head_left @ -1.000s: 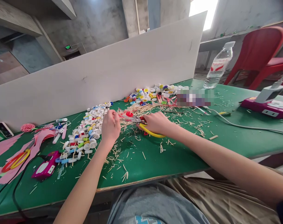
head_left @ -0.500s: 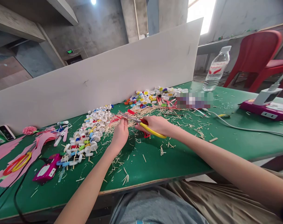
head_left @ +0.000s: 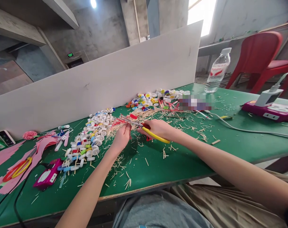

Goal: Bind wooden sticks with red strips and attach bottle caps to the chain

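From my place far away I see the right hand closed firmly around the yellow handle of the scissors, and the blades point left, over the green table, near the middle of the front edge. The left hand is just under the blade tips, with its fingers pressed together, but I cannot tell exactly what they pinch; it may be some thin wooden sticks. The main danger, in my judgement, is this small gap: if the blades close while the fingers are too close, they could cut the skin. A slip could also come from the loose sticks, because many lie under the wrists and could roll. Cut pieces could also jump toward the face. Left of the hands is a long heap of white bottle caps, so the left wrist has little room and could push it. More coloured caps lie ahead, against a white board, which closes the far side. On the right are a plastic bottle, a pink power strip, and a grey cable that could catch the right arm if it swings wide.
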The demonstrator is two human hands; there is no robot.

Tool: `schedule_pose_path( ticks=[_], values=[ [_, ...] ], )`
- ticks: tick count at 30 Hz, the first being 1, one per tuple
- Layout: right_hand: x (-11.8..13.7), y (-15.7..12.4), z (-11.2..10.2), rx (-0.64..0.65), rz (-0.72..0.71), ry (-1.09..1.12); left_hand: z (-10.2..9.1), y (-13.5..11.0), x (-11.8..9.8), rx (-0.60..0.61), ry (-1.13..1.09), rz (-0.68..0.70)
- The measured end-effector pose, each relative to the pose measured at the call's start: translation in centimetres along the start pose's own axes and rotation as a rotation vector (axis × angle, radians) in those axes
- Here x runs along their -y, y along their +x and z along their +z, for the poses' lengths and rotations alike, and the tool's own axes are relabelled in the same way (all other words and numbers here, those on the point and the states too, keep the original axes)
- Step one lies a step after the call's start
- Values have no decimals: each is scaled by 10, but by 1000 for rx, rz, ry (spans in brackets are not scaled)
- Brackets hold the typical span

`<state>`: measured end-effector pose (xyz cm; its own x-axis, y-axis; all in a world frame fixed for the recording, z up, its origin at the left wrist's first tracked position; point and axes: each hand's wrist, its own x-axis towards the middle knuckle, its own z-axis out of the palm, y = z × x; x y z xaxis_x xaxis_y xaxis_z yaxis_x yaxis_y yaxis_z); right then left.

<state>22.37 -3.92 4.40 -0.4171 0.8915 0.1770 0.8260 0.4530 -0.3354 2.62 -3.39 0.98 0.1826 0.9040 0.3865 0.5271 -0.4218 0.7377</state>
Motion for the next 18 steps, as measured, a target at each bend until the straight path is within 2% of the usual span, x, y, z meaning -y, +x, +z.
schedule_pose_path(
  ticks=[10,18],
  values=[
    [3,2,1,-14,15,-77,-2,-1,3,-8,-10,7],
    [2,0,-4,-53,1,-187,1,-3,-1,41,-159,-48]
  ],
)
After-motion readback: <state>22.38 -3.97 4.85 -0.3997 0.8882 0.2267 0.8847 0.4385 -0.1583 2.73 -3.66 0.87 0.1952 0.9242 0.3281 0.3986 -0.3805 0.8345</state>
